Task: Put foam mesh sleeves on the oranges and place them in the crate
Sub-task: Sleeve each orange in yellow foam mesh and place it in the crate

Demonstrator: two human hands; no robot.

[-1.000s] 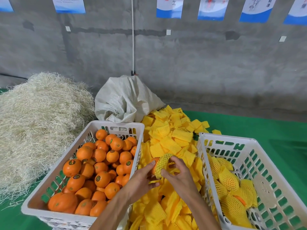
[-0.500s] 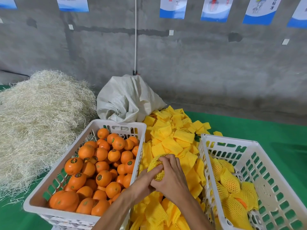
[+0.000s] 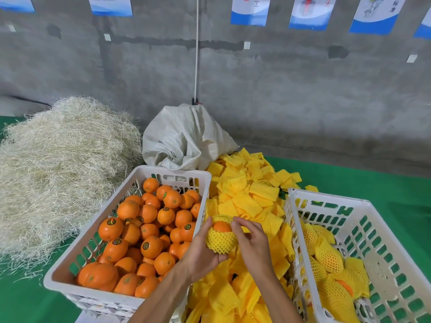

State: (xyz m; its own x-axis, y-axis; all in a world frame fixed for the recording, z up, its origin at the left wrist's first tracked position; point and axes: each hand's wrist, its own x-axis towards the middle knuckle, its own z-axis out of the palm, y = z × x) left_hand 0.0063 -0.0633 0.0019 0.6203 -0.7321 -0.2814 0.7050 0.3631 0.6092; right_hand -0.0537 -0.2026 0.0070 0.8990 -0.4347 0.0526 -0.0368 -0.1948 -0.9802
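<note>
2 bare forearms enter from the lower edge, each ending in a bare hand: left hand (image 3: 202, 252), right hand (image 3: 253, 245). No sleeve, glove, ring or watch shows; fingernails short.

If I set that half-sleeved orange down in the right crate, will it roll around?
Probably not much. The sleeved orange is round, but its foam mesh looks soft and grippy. The right crate already holds sleeved oranges bunched together, which should likely wedge it.
</note>
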